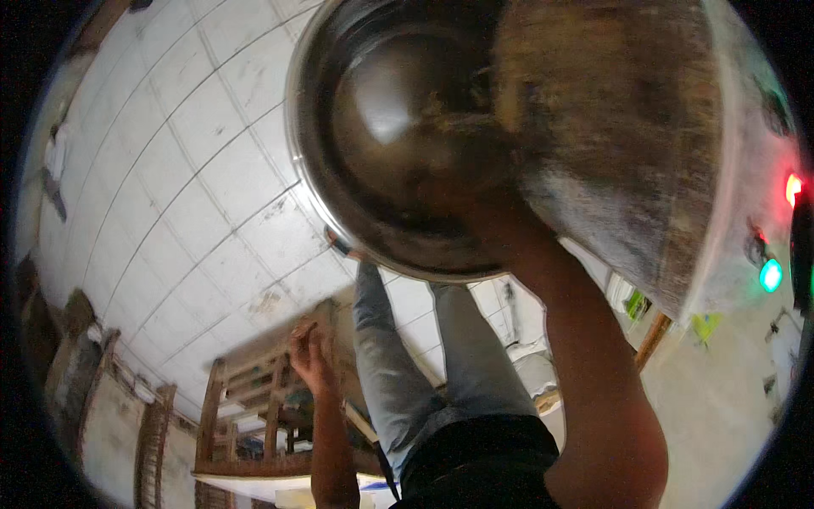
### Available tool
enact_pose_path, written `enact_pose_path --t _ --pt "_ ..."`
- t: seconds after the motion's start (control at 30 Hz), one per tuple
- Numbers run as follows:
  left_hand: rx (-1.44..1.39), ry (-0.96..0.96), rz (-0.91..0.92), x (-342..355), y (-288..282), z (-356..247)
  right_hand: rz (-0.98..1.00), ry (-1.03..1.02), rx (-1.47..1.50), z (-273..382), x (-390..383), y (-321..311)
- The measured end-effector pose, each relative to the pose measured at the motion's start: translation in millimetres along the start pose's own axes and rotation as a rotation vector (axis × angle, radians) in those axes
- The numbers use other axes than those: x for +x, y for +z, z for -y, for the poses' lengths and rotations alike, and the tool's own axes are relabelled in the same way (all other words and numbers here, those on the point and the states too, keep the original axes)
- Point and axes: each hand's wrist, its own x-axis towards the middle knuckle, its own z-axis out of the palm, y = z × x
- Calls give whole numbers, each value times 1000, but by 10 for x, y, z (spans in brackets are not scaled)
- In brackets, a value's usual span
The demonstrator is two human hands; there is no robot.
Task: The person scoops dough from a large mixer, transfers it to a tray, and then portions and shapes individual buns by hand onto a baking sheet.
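Where the basin sits: ahead of the person, above the legs in the view, a round, dark, shiny metal basin with a silvery rim (352, 199) shows its hollow side, a pale gleam within.
Right hand: this hand (479, 199) reaches over the near rim and lies against the basin's dark inside; blur and shadow hide the fingers, so how far open they are, or whether they grip anything, cannot be told.
Markings on the basin: too blurred to make out.
Beside the basin: a broad, worn, brown-and-grey panel with a pale edge (615, 127) overlaps its right side.
Left hand: loosely open with fingers slightly bent and nothing in it, this hand (314, 356) hangs below and left of the basin, well apart from it.
Under the basin: light blue-grey trousers (381, 348) over a white tiled floor (170, 187).
Near the left forearm: a brown slatted wooden frame (271, 468).
Far right: one glowing green light (771, 276) and one red light (793, 188).
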Motion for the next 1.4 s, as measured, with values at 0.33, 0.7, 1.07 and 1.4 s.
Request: enact_pose_path --t 0.33,0.7,1.07,1.4 --pt "153 1208 646 -697 2452 -3685 -661 48 1614 1107 -1306 -953" --pt "383 1532 714 -1082 3412 -4623 -624 -169 2003 1334 -1739 -934" --pt "321 1523 361 -778 3842 -4853 -567 -280 1948 1338 -1640 -1014" --pt "226 1284 401 -1030 3674 -4478 -504 -292 1769 1418 -1431 -874"
